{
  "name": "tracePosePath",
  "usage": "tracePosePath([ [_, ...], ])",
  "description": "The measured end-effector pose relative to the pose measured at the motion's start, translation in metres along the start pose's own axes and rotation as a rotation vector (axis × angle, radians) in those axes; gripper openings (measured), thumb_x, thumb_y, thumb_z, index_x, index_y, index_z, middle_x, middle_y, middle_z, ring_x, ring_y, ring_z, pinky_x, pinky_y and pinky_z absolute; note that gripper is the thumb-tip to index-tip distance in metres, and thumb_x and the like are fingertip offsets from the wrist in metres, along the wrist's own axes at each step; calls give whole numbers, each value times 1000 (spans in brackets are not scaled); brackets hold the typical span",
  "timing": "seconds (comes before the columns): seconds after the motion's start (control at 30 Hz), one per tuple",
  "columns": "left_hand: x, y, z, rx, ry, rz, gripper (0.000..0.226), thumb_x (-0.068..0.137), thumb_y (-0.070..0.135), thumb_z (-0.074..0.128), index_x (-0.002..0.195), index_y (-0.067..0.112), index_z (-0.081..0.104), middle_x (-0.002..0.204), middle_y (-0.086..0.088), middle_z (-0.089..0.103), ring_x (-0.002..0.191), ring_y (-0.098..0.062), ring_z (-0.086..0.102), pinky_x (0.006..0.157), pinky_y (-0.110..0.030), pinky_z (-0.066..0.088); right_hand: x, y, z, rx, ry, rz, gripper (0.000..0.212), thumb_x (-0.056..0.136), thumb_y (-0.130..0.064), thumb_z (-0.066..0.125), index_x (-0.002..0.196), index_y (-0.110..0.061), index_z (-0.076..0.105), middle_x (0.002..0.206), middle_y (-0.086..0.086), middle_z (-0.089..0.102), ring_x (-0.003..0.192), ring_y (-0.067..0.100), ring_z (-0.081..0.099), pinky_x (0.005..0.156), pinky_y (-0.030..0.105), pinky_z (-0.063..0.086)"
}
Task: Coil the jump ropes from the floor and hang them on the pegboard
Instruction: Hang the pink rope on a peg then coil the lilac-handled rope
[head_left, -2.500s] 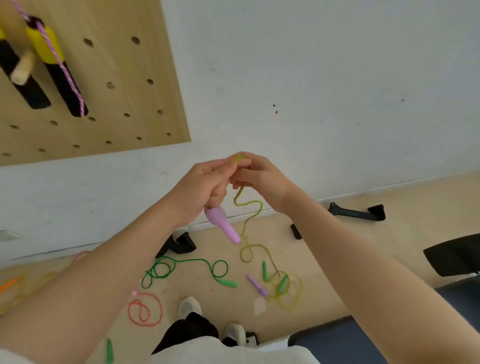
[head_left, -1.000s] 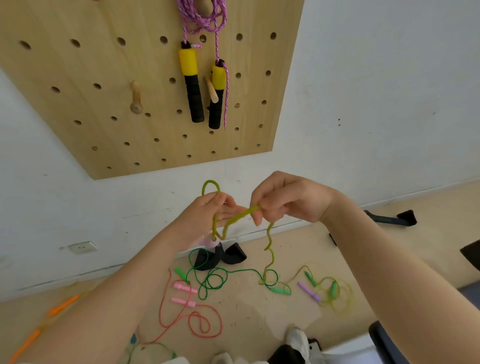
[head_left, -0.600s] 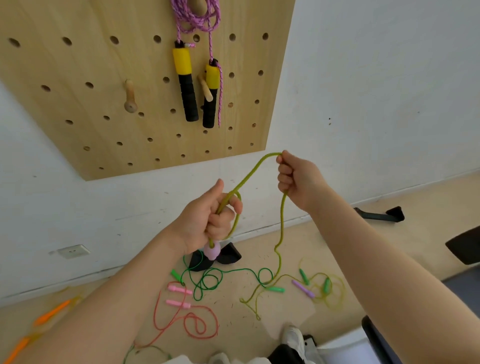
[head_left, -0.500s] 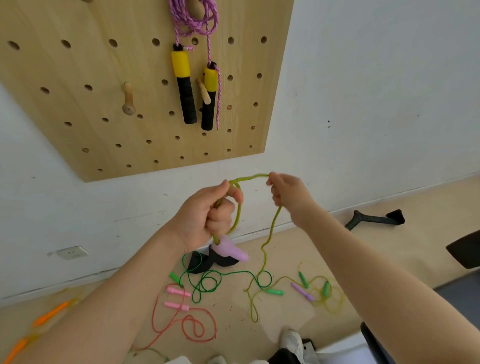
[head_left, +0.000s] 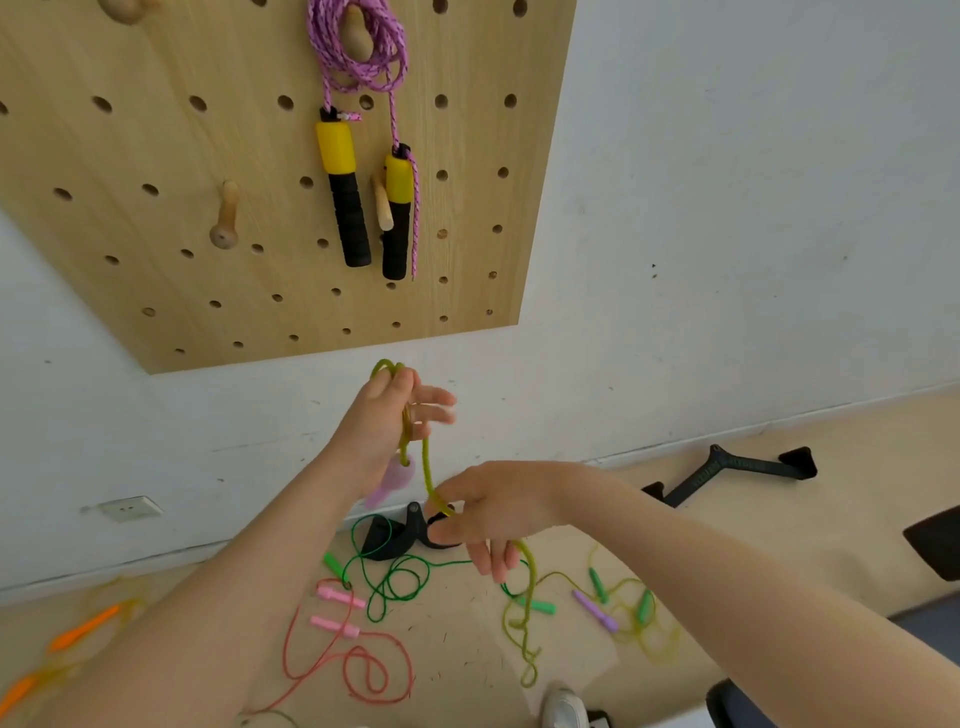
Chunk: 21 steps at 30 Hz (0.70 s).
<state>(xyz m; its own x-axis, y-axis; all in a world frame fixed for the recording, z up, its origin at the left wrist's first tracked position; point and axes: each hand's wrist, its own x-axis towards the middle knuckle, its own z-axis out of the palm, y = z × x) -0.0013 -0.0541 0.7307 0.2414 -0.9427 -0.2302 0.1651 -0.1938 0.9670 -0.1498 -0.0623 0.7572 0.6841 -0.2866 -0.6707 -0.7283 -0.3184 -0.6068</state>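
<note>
My left hand (head_left: 384, 426) is raised below the wooden pegboard (head_left: 156, 156) and holds loops of an olive-green jump rope (head_left: 427, 467) between thumb and palm, its other fingers stretched out. The rope's lilac handle (head_left: 390, 483) dangles under that hand. My right hand (head_left: 493, 509) is lower, pinching the same rope, which trails down to the floor (head_left: 467, 649). The rope's other lilac handle (head_left: 596, 611) lies on the floor. A pink jump rope with yellow-black handles (head_left: 343, 192) hangs coiled on a peg.
Free wooden pegs (head_left: 224, 215) stick out of the board. On the floor lie a green rope (head_left: 395, 577), a coral rope with pink handles (head_left: 337, 613), a yellow-green rope (head_left: 644, 608), orange handles (head_left: 83, 629), and black exercise handles (head_left: 737, 467). My shoe (head_left: 563, 709) is at the bottom.
My right hand has dropped from beside the left hand to a lower point on the rope. My left hand has risen a little, with another loop of rope in it.
</note>
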Motion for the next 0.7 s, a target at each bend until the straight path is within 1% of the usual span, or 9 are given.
tracePosePath([
  [0.1,5,-8,11,128,36,-64,22,102,25,29,98,10,44,113,-3,56,107,-19,59,87,-29,51,-17,-14,-14,-86,33,-50,30,96,-23,46,118,-3,46,69,4,57,47,12,59,57,24,51],
  [0.17,7,-11,14,402,33,-83,27,101,33,32,107,11,46,111,-4,52,111,-23,53,98,-39,42,-28,-21,-29,-200,118,-84,18,93,-19,48,98,-5,58,60,-1,55,46,11,59,56,20,49],
  [0.27,5,-3,17,562,9,-122,31,100,37,30,103,12,48,106,-5,54,93,-23,49,72,-33,42,-46,-23,-53,-268,229,-116,17,89,-23,55,89,-9,65,57,-6,63,53,9,64,65,22,51],
  [0.37,-2,10,10,431,-23,-179,27,100,38,30,96,20,50,119,0,60,101,-23,53,70,-34,39,-52,-15,-64,-165,406,-236,18,90,-20,56,94,-13,71,70,-9,65,58,2,59,67,19,49],
  [0.4,-6,16,9,350,-56,-178,27,100,36,32,94,18,51,109,1,66,101,-21,58,73,-35,39,-51,-14,-63,-95,464,-285,20,92,-17,53,96,-14,72,71,-9,66,59,3,56,66,18,48],
  [0.47,-16,27,8,126,-222,-143,26,102,27,34,95,10,51,75,5,70,77,-10,67,71,-37,43,-42,-13,-58,-28,527,-339,23,94,-14,49,99,-16,71,76,3,67,60,9,50,64,21,47],
  [0.53,-26,35,10,-83,-367,-98,26,101,19,32,100,5,54,72,-1,70,63,-15,68,70,-38,54,-33,-14,-52,-61,618,-361,22,93,-12,51,94,-22,70,60,-3,59,52,4,42,57,15,39],
  [0.63,-32,37,3,-258,-360,-72,25,100,18,30,95,5,51,63,-9,64,37,-10,45,44,-22,45,-26,-22,-50,-38,844,-418,8,88,-14,59,83,-20,60,48,-16,49,49,3,43,53,13,34],
  [0.7,-35,38,-4,-290,-375,-98,23,98,19,31,89,8,49,55,-8,58,29,-5,28,36,-14,30,-25,-28,-47,-41,912,-460,19,85,-16,66,76,-22,50,51,-17,49,51,2,44,53,13,35],
])
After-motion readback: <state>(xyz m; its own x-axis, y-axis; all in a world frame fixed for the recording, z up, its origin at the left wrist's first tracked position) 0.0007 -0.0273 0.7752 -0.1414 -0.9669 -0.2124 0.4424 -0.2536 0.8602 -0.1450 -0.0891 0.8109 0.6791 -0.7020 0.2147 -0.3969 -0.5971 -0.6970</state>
